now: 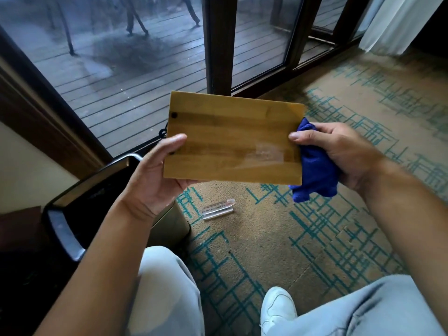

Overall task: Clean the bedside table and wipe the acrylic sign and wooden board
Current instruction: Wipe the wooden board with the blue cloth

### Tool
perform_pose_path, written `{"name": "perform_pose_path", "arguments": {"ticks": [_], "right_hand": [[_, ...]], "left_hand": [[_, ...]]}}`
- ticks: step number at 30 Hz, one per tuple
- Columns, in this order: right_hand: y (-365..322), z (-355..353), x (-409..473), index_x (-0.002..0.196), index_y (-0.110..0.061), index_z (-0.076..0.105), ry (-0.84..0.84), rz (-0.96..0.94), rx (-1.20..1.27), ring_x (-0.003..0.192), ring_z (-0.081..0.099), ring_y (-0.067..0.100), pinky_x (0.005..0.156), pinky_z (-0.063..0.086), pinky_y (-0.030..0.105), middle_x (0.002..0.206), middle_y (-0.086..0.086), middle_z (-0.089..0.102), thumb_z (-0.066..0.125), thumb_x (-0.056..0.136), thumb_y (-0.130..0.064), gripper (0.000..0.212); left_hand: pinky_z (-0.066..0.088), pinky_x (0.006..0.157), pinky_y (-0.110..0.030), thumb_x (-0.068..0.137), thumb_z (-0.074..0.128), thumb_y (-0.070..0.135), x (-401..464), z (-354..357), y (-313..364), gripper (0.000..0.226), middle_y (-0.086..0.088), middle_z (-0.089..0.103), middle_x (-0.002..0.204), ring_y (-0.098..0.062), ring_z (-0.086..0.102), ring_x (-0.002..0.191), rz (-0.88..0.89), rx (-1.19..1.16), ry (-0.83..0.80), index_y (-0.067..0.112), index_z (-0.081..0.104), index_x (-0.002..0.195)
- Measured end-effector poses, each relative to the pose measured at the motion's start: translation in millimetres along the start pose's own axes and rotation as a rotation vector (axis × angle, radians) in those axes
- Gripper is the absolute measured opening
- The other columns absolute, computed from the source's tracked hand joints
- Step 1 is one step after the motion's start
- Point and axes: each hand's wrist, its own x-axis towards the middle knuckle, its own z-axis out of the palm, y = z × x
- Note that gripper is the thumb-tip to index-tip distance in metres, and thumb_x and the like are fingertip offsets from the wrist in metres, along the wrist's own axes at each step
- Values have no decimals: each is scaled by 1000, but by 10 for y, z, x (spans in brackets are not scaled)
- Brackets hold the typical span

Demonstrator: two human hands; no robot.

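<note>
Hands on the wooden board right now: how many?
2. The left hand grips the wooden board's left edge; the right hand pinches its right edge, with a blue cloth bunched in its palm. No others visible.

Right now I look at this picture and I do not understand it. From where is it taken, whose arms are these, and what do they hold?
There is no machine here. The one picture comes from a camera worn on a person's head, looking forward and down, so the arms are that person's own. The left hand grips the left edge of a wooden board, held in the air. The right hand pinches the board's right edge and also holds a blue cloth bunched against it. Below, on the patterned carpet, lies a small clear sign. You also see the person's knees, a white shoe, a dark bin at the left, and glass doors to a wooden deck.
</note>
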Motion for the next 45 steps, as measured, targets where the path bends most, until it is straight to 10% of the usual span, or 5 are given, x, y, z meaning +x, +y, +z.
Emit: {"name": "perform_pose_path", "arguments": {"ticks": [9, 16, 23, 36, 45], "right_hand": [[13, 139, 94, 101, -28, 49, 668, -266, -544, 68, 56, 3, 60, 41, 17, 79, -13, 56, 76, 68, -50, 48], [48, 336, 148, 98, -21, 48, 684, -287, -720, 71, 55, 22, 65, 34, 32, 75, -12, 53, 61, 78, -42, 31], [173, 486, 128, 115, -23, 66, 619, -417, -870, 95, 64, 30, 82, 50, 37, 107, 7, 65, 67, 87, -34, 29], [174, 936, -168, 96, -30, 74, 134, -502, -781, 75, 60, 13, 70, 54, 30, 89, -6, 60, 64, 69, -30, 28], [72, 341, 151, 112, -26, 72, 622, -355, -759, 98, 65, 21, 89, 48, 28, 108, 4, 69, 70, 82, -29, 31]], "left_hand": [[62, 71, -38, 84, 60, 19, 38, 140, -141, 39, -12, 69, 116, -26, 70, 101, 48, -147, 189, 11, 60, 121], [61, 72, -35, 90, 56, 17, -16, 313, -184, 26, -10, 71, 110, -27, 68, 97, 162, -81, 155, 20, 83, 91], [62, 79, -39, 96, 59, 25, -24, 417, -304, 24, -11, 74, 111, -25, 72, 99, 172, -122, 250, 13, 78, 105], [61, 84, -44, 102, 43, 53, -27, 433, -305, 54, -17, 72, 121, -33, 70, 110, 183, -97, 313, 10, 64, 127], [61, 79, -43, 98, 45, 56, -50, 381, -319, 50, -13, 72, 123, -33, 69, 114, 187, -50, 299, 19, 63, 126]]}}
